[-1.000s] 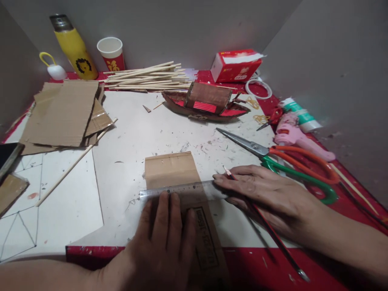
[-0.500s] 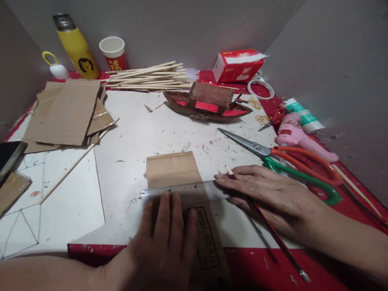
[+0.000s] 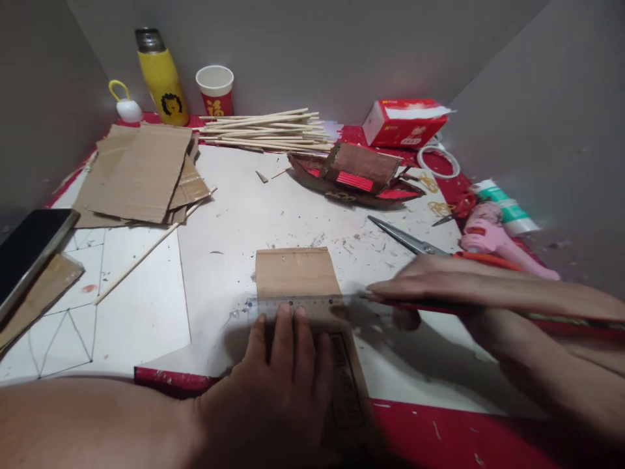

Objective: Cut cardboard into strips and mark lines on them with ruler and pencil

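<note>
Fingers spread, my left hand [image 3: 278, 378] lies flat on a clear plastic ruler [image 3: 317, 307], pressing it across a strip of brown cardboard [image 3: 295, 272]. Printed lettering on the strip's near part is in shadow beneath my palm. My right hand [image 3: 439, 286], a little blurred, grips a thin red and black pencil [image 3: 434, 306] just right of the ruler's end. The pencil's tip points left and is smeared. Behind that hand lie large scissors [image 3: 403, 236], their handles partly covered by it.
A small brown model boat [image 3: 361, 172] stands farther back, near a pile of wooden sticks [image 3: 268, 130]. Cardboard sheets [image 3: 141, 172] and a phone [image 3: 36, 251] are on the left. A pink glue gun [image 3: 498, 238] lies right. A yellow bottle [image 3: 163, 85] and paper cup [image 3: 215, 88] stand behind.
My right hand has come off the ruler's right end and turned, so the pencil now lies nearly level. The left hand keeps pressing the ruler. The whole view has shifted slightly.
</note>
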The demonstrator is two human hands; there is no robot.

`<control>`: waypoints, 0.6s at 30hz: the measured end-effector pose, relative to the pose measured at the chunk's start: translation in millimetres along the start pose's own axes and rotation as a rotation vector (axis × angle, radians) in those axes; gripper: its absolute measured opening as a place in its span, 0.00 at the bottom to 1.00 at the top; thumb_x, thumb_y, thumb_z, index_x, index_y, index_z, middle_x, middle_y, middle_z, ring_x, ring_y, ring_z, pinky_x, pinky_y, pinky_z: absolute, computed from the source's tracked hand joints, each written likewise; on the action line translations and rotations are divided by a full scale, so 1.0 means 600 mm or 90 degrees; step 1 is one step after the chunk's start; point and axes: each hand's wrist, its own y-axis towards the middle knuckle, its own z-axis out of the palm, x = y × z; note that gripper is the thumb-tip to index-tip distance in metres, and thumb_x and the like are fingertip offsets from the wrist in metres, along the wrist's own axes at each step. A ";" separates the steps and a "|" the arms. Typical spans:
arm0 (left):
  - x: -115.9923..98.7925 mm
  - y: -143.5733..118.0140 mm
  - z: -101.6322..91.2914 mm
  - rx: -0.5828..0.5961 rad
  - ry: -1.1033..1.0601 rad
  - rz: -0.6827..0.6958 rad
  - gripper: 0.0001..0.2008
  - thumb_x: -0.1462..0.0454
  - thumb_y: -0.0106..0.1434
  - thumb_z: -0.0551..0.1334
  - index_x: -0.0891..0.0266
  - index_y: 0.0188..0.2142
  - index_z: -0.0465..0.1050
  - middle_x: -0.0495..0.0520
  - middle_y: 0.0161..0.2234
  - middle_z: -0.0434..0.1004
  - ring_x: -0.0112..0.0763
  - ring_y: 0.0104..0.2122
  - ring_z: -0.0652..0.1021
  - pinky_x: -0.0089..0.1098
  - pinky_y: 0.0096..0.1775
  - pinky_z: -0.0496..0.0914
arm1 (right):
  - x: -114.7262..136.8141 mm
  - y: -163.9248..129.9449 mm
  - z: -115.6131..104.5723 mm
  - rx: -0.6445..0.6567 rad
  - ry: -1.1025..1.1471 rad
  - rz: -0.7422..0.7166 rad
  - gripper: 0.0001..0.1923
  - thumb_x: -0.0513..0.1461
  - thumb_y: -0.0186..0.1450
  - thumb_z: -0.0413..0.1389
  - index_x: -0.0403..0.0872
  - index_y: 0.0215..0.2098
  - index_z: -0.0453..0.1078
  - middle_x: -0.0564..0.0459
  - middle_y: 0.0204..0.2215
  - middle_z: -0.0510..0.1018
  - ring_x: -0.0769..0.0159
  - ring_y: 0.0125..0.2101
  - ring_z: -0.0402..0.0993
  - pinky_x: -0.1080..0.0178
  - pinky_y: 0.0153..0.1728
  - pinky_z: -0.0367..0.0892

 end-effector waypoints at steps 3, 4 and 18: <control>0.001 0.000 0.001 0.005 0.012 0.011 0.27 0.54 0.73 0.50 0.74 0.57 0.73 0.74 0.51 0.78 0.61 0.49 0.81 0.49 0.41 0.80 | 0.025 0.063 0.032 0.080 0.232 0.088 0.13 0.41 0.73 0.50 0.53 0.39 0.76 0.50 0.34 0.83 0.61 0.32 0.80 0.62 0.31 0.77; 0.002 0.000 0.002 0.006 0.019 0.014 0.26 0.56 0.73 0.51 0.75 0.57 0.72 0.74 0.51 0.78 0.60 0.49 0.81 0.49 0.41 0.80 | 0.028 0.081 0.047 0.116 0.320 0.137 0.12 0.41 0.72 0.51 0.50 0.37 0.76 0.49 0.32 0.82 0.62 0.30 0.79 0.63 0.29 0.75; -0.009 -0.004 0.012 -0.039 0.031 -0.018 0.24 0.61 0.73 0.47 0.77 0.55 0.73 0.74 0.49 0.80 0.58 0.48 0.81 0.48 0.41 0.79 | 0.019 0.133 0.125 0.144 0.435 0.139 0.11 0.40 0.70 0.52 0.45 0.30 0.68 0.56 0.24 0.72 0.72 0.23 0.65 0.68 0.23 0.62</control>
